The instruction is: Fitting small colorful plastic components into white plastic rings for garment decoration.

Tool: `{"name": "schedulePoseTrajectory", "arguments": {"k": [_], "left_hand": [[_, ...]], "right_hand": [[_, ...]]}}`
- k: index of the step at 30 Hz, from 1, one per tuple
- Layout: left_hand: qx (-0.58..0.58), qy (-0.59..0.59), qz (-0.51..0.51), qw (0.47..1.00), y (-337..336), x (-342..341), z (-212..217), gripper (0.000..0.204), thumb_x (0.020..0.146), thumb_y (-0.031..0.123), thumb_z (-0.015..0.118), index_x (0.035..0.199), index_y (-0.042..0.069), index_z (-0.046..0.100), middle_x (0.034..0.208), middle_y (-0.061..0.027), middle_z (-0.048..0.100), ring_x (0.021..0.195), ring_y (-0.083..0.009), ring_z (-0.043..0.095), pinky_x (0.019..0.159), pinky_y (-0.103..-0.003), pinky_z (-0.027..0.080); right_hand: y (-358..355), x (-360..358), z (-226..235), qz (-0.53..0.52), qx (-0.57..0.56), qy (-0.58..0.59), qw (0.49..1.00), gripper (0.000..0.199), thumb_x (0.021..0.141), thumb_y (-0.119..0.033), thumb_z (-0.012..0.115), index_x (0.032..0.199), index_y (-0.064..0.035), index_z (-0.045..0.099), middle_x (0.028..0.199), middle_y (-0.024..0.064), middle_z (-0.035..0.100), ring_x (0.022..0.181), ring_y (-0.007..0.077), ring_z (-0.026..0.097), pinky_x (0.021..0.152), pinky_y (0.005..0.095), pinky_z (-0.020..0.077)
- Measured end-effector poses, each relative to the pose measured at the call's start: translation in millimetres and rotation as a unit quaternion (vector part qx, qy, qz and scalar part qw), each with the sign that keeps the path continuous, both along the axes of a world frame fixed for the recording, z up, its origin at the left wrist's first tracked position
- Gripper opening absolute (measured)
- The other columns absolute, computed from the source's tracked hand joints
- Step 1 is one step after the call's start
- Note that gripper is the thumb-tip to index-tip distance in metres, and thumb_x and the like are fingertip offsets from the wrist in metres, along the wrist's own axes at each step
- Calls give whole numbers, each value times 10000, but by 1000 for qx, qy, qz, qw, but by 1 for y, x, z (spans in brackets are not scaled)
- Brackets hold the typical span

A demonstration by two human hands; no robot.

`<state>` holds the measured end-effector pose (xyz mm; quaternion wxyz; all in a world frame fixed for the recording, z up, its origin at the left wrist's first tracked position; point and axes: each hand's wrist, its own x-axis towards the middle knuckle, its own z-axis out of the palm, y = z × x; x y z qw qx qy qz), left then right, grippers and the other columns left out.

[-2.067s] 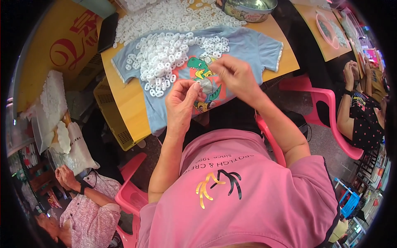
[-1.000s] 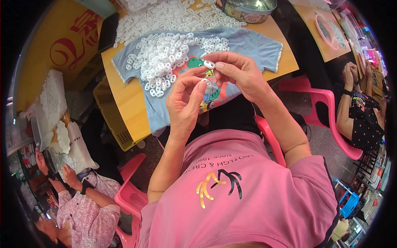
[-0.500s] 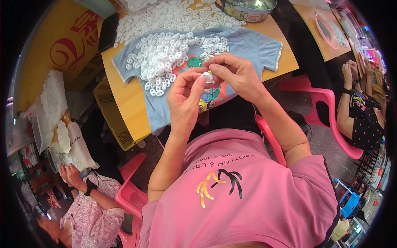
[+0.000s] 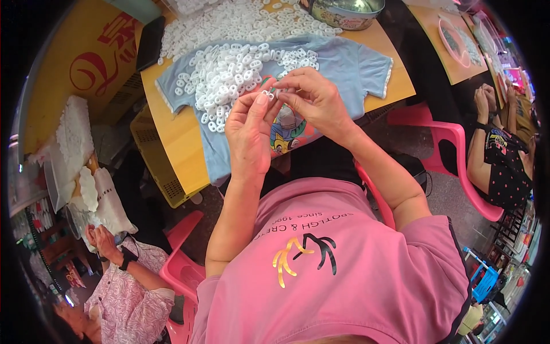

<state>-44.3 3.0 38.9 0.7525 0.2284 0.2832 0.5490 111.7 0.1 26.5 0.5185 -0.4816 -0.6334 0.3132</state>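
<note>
Over the front of a light-blue T-shirt (image 4: 371, 71) spread on the table, my two hands meet at the fingertips. My left hand (image 4: 248, 129) is closed, thumb and fingers pinching a small white oval plastic piece with two holes (image 4: 268, 94). My right hand (image 4: 319, 106) pinches at the right side of that same piece; whether it also holds some smaller part is hidden by the fingers. Just left of my fingers, a heap of similar white two-holed pieces (image 4: 220, 80) lies on the shirt. A smaller cluster (image 4: 299, 59) sits beyond my right hand.
More white pieces (image 4: 229, 26) cover the back of the yellow table (image 4: 172, 149), beside a black phone (image 4: 150, 43) and a round tin (image 4: 349, 14). Pink chairs (image 4: 435, 129) stand at both sides. People work at left (image 4: 132, 286) and at right (image 4: 498, 155).
Both hands have shifted slightly left and away from me. The white piece has turned, so its holes now show, and the yellow spot seen at my fingertips is no longer visible.
</note>
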Motion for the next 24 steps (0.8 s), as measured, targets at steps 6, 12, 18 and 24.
{"name": "schedulePoseTrajectory", "arguments": {"k": [6, 12, 18, 24], "left_hand": [[15, -6, 9, 1000, 0, -2, 6, 87, 943, 42, 575, 1004, -19, 580, 1248, -223, 563, 1112, -254, 597, 1009, -399, 493], [33, -6, 5, 999, 2, -5, 16, 90, 948, 40, 564, 1010, -25, 576, 1246, -233, 560, 1132, -321, 593, 1006, -411, 494], [48, 59, 14, 997, -1, -7, 17, 99, 953, 67, 573, 1008, -14, 584, 1193, -179, 590, 1058, -234, 616, 932, -369, 535], [96, 134, 6, 986, -7, -3, 7, 127, 948, 96, 602, 1017, -10, 592, 1121, -101, 610, 986, -143, 604, 879, -311, 534]], "right_hand": [[1, 4, 7, -18, 35, -63, 997, 150, 830, -11, 707, 974, -4, 667, 932, 70, 618, 730, 126, 622, 625, 241, 509], [-4, 6, 11, -21, 8, -55, 998, 135, 861, -28, 690, 978, 15, 639, 913, 64, 643, 742, 115, 634, 649, 239, 522], [-12, 3, 26, 36, -230, 296, 926, 210, 933, -95, 625, 1100, 32, 618, 910, 81, 661, 751, 115, 645, 695, 249, 546], [-15, 1, 32, 32, -221, 333, 916, 223, 934, -103, 623, 1116, 26, 626, 889, 87, 670, 737, 115, 649, 702, 254, 548]]}}
